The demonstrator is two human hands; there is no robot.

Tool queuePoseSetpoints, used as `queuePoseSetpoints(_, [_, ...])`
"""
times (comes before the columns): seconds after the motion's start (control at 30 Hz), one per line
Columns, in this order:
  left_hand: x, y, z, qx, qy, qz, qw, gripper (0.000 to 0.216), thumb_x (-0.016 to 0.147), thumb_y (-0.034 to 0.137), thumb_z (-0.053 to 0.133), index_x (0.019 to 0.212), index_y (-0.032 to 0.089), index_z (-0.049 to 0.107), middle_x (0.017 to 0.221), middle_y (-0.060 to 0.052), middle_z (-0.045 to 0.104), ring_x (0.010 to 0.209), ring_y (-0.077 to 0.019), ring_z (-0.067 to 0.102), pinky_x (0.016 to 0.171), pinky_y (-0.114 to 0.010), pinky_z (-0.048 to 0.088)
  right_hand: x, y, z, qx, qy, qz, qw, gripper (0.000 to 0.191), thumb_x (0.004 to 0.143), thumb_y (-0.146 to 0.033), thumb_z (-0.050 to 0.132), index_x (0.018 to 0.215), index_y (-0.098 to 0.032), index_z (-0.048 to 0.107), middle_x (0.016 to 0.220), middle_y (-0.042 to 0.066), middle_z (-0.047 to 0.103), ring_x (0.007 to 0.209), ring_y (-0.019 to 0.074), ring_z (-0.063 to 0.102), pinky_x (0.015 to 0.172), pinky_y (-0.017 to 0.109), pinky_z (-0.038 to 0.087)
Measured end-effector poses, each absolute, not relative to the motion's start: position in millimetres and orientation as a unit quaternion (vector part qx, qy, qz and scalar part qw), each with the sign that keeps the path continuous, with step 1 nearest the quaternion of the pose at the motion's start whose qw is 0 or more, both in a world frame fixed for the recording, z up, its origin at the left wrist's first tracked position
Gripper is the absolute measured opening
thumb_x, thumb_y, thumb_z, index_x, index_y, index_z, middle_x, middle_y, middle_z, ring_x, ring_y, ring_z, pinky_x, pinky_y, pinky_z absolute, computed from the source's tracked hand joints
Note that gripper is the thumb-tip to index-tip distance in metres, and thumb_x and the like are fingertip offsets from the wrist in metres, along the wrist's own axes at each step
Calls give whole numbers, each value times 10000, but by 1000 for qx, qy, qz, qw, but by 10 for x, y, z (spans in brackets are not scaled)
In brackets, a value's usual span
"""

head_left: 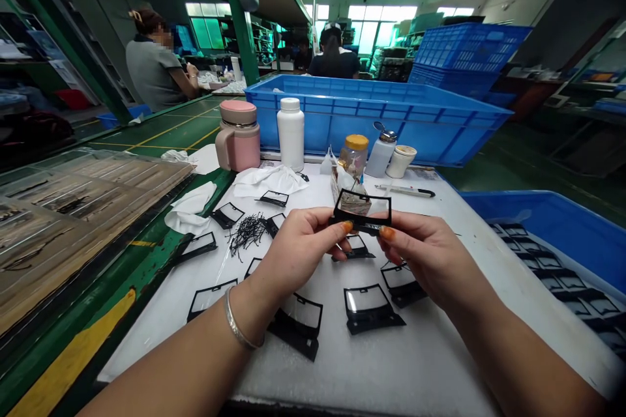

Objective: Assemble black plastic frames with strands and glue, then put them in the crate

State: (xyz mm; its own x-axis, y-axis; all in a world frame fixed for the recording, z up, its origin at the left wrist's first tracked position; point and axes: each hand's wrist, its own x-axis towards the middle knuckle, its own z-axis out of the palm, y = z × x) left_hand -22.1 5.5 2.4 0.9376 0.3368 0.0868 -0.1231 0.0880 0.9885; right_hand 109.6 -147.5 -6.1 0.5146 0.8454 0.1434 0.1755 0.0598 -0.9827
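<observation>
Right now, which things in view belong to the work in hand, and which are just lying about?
Likely in the work:
black frame, held between left hand and right hand
similar frames on the white table
heap of black strands, probably

Seemingly just lying about:
pink mug
white bottle
yellow-lidded jar
pen-like tool

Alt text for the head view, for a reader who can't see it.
A person's left hand and right hand hold a black rectangular frame-shaped part above a white table. Similar black frames lie on it with a pile of thin black strips. Behind stand a pink lidded mug, a white lidded bottle and a blue plastic crate.
</observation>
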Motion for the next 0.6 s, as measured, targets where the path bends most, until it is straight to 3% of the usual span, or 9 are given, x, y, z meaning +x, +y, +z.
queuePoseSetpoints(0.6, [-215,54,20,654,94,154,735,218,864,243,642,971,68,716,679,-35,625,630,-103,578,607,-202,500,1106,-1455,-69,-571,-361,381,631,334,856,-369,676,1143,-201,697,659,-7,500,556,82,424,511,225,299])
